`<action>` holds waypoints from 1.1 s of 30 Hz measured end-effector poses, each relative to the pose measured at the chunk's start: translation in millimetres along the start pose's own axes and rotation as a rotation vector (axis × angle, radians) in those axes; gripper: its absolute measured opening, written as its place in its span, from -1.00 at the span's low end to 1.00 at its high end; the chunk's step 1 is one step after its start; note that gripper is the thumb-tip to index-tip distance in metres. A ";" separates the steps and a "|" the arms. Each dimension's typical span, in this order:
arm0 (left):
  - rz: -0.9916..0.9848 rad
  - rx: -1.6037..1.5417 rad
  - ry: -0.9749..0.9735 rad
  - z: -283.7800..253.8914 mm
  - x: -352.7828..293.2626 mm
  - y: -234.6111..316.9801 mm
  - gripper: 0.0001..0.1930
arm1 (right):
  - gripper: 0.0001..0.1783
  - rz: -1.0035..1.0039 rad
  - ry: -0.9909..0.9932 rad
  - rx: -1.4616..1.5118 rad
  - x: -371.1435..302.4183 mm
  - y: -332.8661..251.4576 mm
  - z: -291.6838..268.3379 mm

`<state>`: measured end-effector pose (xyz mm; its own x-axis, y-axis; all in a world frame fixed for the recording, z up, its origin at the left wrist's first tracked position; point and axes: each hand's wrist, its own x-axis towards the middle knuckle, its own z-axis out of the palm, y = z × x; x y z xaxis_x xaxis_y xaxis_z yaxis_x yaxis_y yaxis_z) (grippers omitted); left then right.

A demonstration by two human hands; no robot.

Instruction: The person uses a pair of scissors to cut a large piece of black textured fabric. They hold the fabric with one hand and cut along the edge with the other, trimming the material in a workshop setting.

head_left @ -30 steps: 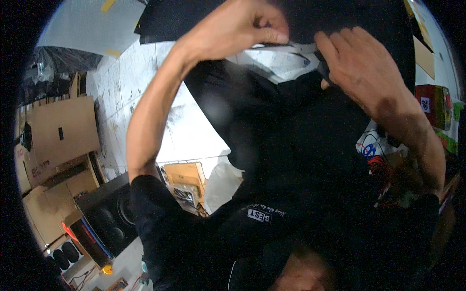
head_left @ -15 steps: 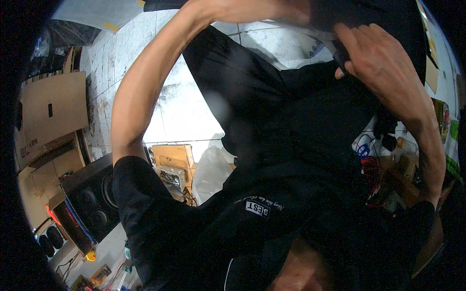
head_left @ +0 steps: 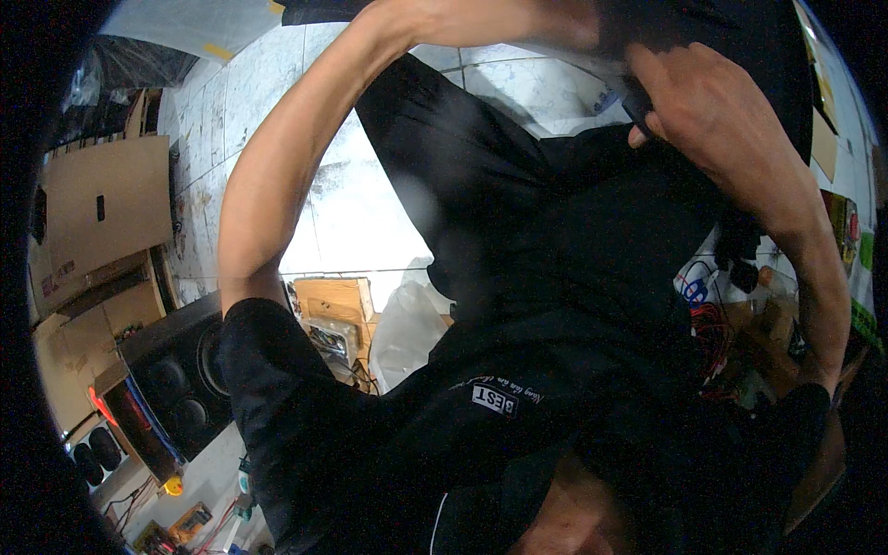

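Note:
My right hand (head_left: 698, 106), at the upper right, is closed round a dark-handled tool (head_left: 636, 104). A smeared greyish part of it reaches left, and its exact kind is unclear. From the left, my other arm bends over the top of the view. The blurred edge of my left hand (head_left: 578, 23) lies just left of my right hand, its fingers lost in the dark. Black cloth (head_left: 721, 23) fills the area behind both hands. Below them spread my legs in black trousers (head_left: 481, 139).
White tiled floor (head_left: 351, 213) shows between my left arm and leg. Along the left stand a cardboard box (head_left: 111, 203) and a black speaker (head_left: 171, 379). A wooden box (head_left: 333, 301) and a whitish plastic bag (head_left: 407, 333) sit by my waist. Red wires (head_left: 710, 324) lie at right.
My right hand has moved slightly left with the tool, toward my left hand. The greyish part of the tool shows less. The surroundings have shifted a little to the right in view.

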<state>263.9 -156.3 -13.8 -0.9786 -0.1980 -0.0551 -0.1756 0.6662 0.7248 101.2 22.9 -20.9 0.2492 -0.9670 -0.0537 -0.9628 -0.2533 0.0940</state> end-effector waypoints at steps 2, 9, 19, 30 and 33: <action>-0.026 0.020 -0.003 -0.6 2.0 4.5 -0.78 | -0.44 -0.023 0.077 0.006 -1.7 0.7 2.8; 0.027 -0.030 0.009 -4.1 -1.2 5.2 -0.79 | -0.45 -0.037 0.141 -0.141 13.9 -14.4 -7.0; 0.009 -0.091 0.016 -2.8 0.2 -4.3 -0.79 | -0.42 -0.018 0.153 -0.176 19.2 -14.9 6.0; 0.064 -0.126 0.032 -4.4 1.7 -2.1 -0.80 | -0.43 -0.037 0.096 -0.224 20.8 -15.8 4.7; 0.071 -0.137 0.049 -7.0 -1.0 -1.4 -0.81 | -0.39 -0.025 0.110 -0.258 24.8 -23.0 -1.5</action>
<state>265.9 -162.1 -10.0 -0.9811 -0.1910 0.0315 -0.0862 0.5765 0.8125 129.6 4.7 -22.9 0.2960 -0.9540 0.0477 -0.9011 -0.2623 0.3452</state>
